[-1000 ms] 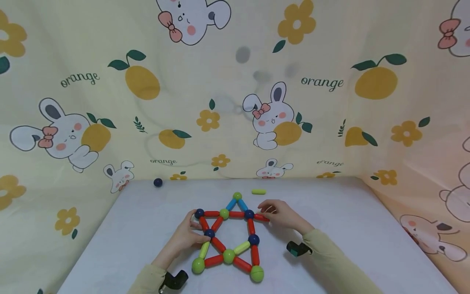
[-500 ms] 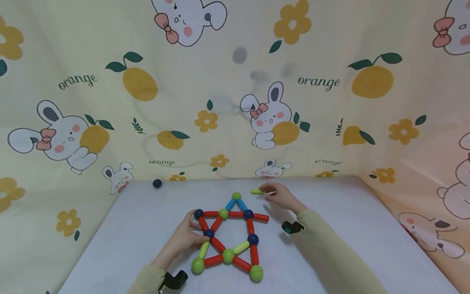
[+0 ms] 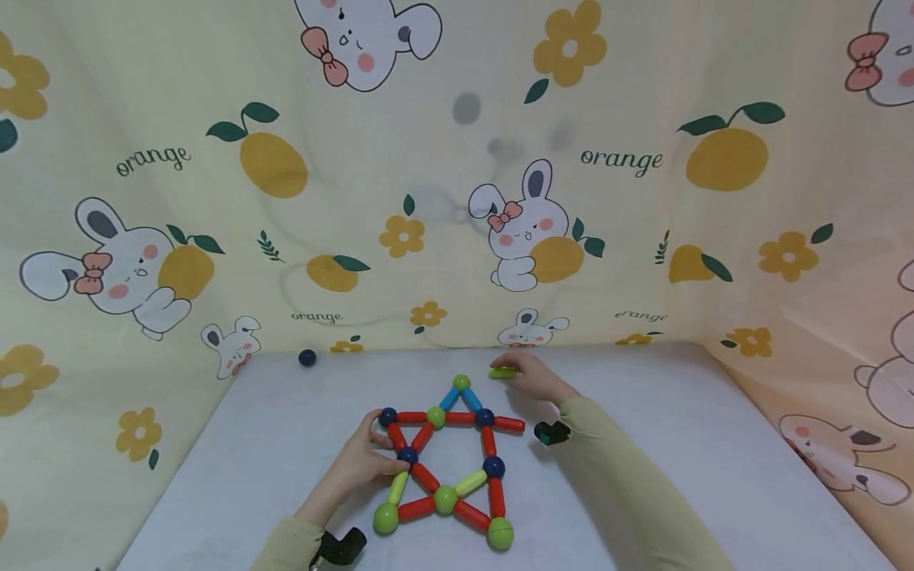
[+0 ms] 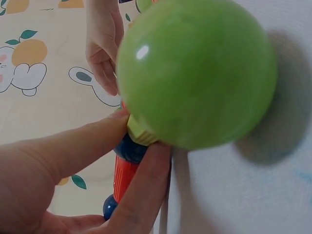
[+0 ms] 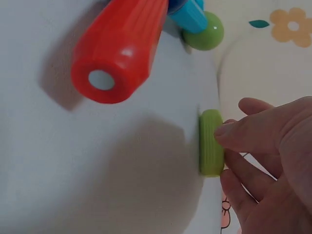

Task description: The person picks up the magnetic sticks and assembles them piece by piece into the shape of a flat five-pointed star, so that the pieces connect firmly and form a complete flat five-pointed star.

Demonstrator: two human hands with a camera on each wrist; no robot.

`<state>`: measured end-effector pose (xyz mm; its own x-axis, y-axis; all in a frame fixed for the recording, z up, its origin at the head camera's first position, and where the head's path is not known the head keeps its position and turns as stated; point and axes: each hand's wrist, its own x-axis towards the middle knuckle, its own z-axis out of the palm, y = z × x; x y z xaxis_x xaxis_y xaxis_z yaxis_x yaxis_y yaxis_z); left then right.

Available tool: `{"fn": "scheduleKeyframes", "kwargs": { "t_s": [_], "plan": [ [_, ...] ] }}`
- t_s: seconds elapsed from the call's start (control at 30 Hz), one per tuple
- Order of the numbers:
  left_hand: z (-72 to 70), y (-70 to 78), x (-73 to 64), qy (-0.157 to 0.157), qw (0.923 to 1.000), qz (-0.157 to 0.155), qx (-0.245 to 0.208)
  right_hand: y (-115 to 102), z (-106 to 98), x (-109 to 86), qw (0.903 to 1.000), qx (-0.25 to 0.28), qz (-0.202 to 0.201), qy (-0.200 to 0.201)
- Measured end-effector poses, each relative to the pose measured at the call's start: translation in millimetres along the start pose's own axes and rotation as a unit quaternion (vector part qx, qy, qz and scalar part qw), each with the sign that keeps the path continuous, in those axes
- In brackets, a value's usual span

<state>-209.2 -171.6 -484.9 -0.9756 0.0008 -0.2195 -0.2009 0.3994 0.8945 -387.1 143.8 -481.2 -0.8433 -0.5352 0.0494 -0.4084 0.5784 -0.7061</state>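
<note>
A flat figure of magnetic rods and balls lies on the white table, with red rods point(image 3: 471, 514), blue rods, yellow-green rods, navy balls and green balls. My left hand point(image 3: 360, 458) holds its left side, thumb and finger pinching a navy ball point(image 4: 130, 147) where several rods meet. A green ball point(image 4: 197, 73) looms in front of that grip in the left wrist view. At the back of the table my right hand point(image 3: 531, 378) pinches a loose yellow-green magnetic rod point(image 5: 211, 144) between thumb and fingers; the rod appears to lie on the table.
A single navy ball point(image 3: 307, 358) lies at the back left of the table. One red rod point(image 3: 510, 424) sticks out to the right from the figure's upper right corner. A printed cloth with rabbits and oranges hangs behind and at both sides.
My right hand has left the red rod sticking out at the figure's right, moved back to the loose yellow-green rod and taken hold of it. The left hand stays in place.
</note>
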Motion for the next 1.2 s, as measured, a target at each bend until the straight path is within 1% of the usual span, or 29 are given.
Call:
{"fn": "scheduleKeyframes", "kwargs": {
  "t_s": [0.27, 0.5, 0.6, 0.7, 0.77, 0.97, 1.07, 1.2],
  "plan": [
    [2.1, 1.0, -0.2, 0.004, 1.0, 0.002, 0.003, -0.4, -1.0, -0.9, 0.9997, -0.021, 0.009, -0.012],
    [1.9, -0.2, 0.1, 0.008, 1.0, 0.0, 0.006, 10.4, 1.7, -5.3, 0.9983, -0.022, 0.045, -0.03],
    [1.8, -0.4, 0.4, 0.007, 1.0, 0.0, 0.005, 12.1, 1.5, -8.7, 0.9984, -0.022, 0.04, -0.032],
    [2.5, -0.9, 0.6, 0.004, 1.0, 0.001, 0.001, 9.9, -1.5, -15.5, 0.9991, -0.03, 0.02, -0.02],
    [3.1, -1.4, 0.4, 0.002, 1.0, 0.0, -0.003, 6.3, -4.9, -22.0, 0.9993, -0.036, -0.001, -0.009],
    [3.3, -2.1, -0.2, 0.005, 1.0, 0.001, -0.006, -10.4, -17.9, -47.9, 0.9964, -0.039, -0.075, 0.006],
    [3.0, -1.5, -0.1, 0.006, 1.0, 0.002, -0.005, -19.2, -21.1, -63.4, 0.9936, -0.038, -0.106, -0.001],
    [2.4, -0.5, 0.1, 0.004, 0.9999, -0.002, -0.01, -30.9, -18.4, -83.3, 0.9904, -0.028, -0.132, -0.032]
  ]
}}
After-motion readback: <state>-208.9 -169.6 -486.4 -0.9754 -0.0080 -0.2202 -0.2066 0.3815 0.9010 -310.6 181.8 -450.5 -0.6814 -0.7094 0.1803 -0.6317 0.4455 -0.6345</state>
